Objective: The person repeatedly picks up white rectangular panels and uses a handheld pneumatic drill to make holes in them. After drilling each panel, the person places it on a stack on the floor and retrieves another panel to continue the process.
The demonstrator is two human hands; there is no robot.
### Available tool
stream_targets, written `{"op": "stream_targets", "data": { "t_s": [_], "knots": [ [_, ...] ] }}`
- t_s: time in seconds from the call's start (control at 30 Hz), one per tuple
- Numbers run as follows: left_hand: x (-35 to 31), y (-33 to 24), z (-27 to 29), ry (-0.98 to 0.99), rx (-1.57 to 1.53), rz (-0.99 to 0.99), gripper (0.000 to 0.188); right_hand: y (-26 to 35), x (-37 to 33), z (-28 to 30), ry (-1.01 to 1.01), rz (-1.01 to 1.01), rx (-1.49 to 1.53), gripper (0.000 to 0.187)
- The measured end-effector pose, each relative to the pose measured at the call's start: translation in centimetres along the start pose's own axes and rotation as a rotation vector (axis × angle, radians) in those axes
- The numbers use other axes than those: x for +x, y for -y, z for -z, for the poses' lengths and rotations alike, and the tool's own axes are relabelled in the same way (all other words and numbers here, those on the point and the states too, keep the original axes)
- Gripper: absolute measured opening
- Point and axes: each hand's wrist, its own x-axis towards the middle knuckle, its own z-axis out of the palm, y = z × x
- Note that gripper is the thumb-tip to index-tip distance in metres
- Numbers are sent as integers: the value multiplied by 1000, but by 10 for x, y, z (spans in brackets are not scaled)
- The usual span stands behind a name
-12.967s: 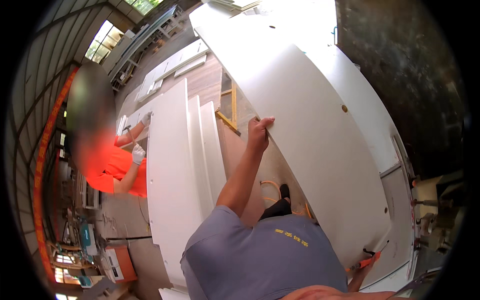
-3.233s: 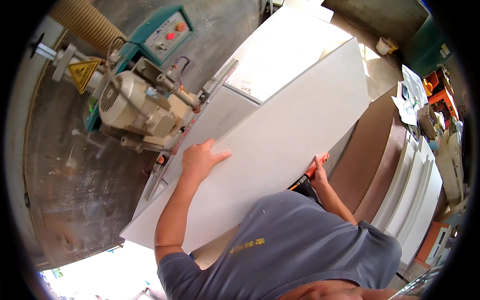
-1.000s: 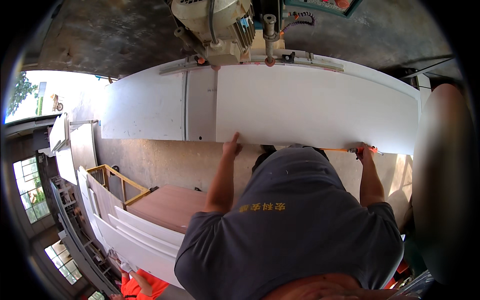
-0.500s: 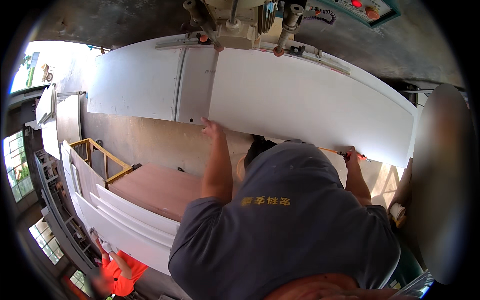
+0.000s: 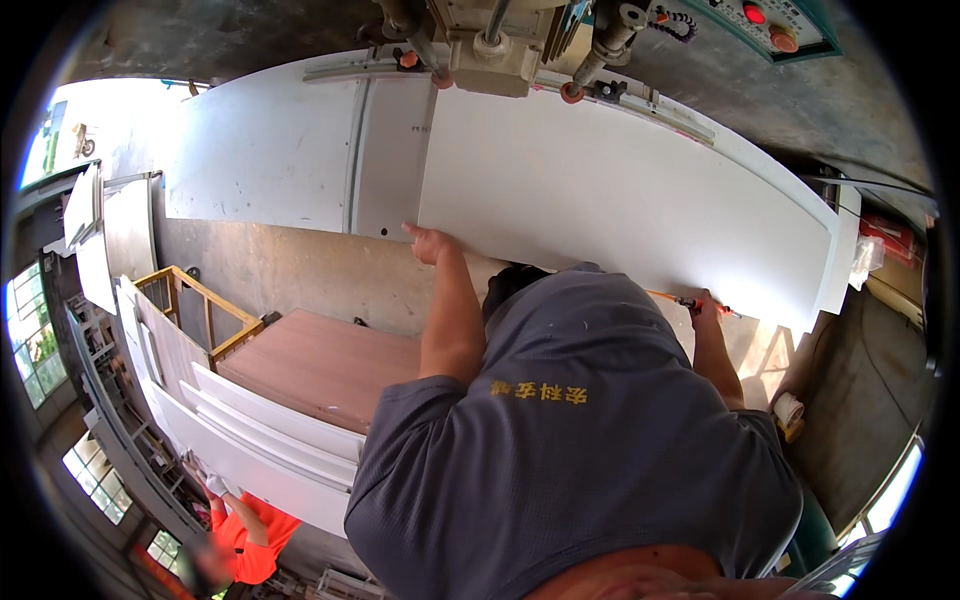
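A long white panel (image 5: 620, 190) lies flat on the white work surface (image 5: 270, 150) in front of me. At the panel's near left corner is my left hand (image 5: 430, 244), its index finger stretched along the edge and the other fingers partly bent. My right hand (image 5: 706, 304) is closed round a red air blow gun (image 5: 730, 312) at the panel's near edge. An orange hose (image 5: 660, 295) runs from the gun toward my body. My torso hides part of the near edge.
Over the far edge hangs a machine head (image 5: 490, 50) with rod-like clamps. A control box (image 5: 780, 30) stands at the far right. Behind left are a brown board stack (image 5: 320, 360), a yellow frame (image 5: 205, 310), white panels (image 5: 250, 465) and a person in orange (image 5: 250, 540).
My left index finger has come up against the panel's corner. My right hand keeps hold of the blow gun. A blurred dark shape at the right has left the view, which shifted slightly.
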Motion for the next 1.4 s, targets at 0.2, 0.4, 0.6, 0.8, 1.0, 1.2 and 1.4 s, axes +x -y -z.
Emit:
{"op": "stream_targets", "data": {
  "t_s": [0.2,0.4,0.6,0.8,1.0,1.2,1.4],
  "knots": [
    [-5,-10,4,71,-85,128,90,-2,-9,1,-1,-8,38,34],
    [14,3,2,114,-94,49,90,5,-9,-2,35,2,-5,29],
    [-16,28,32,97,375,-968,91,34,-64,7,-79,214,44,16],
    [-147,50,51,1103,676,-1684,87,141,-137,2,216,863,-330,10],
    [-164,42,32,1006,896,-1855,86,105,-223,-42,685,728,-878,15],
    [-168,34,38,982,1045,-1852,96,41,-292,-77,745,592,-1207,35],
    [-174,30,42,1015,1069,-1852,84,33,-298,-76,865,608,-1129,37]
  ]
}}
